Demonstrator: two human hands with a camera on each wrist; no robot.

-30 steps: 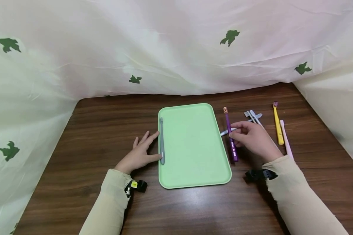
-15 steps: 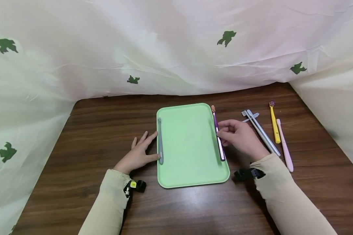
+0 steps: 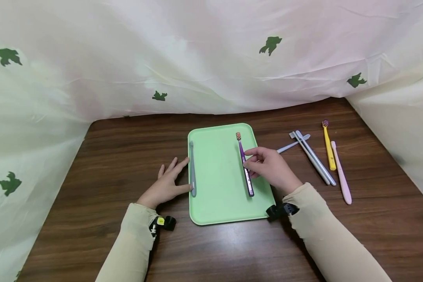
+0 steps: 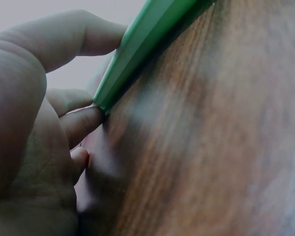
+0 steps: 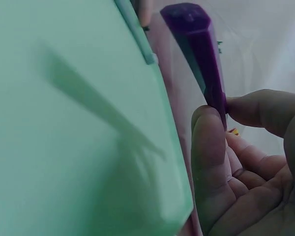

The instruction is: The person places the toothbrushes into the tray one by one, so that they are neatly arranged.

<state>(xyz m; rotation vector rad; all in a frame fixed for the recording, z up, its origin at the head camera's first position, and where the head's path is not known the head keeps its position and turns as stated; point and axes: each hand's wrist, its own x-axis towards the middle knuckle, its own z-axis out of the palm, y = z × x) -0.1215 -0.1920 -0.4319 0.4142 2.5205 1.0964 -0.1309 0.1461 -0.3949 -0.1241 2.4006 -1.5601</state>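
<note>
Between thumb and fingers my right hand pinches a purple toothbrush with an orange-striped head. The brush is held above the right half of a light green tray, and its shadow falls on the tray in the right wrist view. My left hand lies at the tray's left side, fingers spread, with thumb and fingertips touching the rim; the left wrist view shows the thumb against the edge. A grey toothbrush lies lengthwise inside the tray along that left edge.
Right of the tray, several toothbrushes lie on the brown wooden table: crossed grey-blue toothbrushes, a yellow toothbrush and a pink toothbrush. White cloth with green bird shapes hangs behind and at the sides.
My right hand has carried the purple toothbrush leftward, from beside the tray to above its right half. The left hand has stayed at the tray's left rim.
</note>
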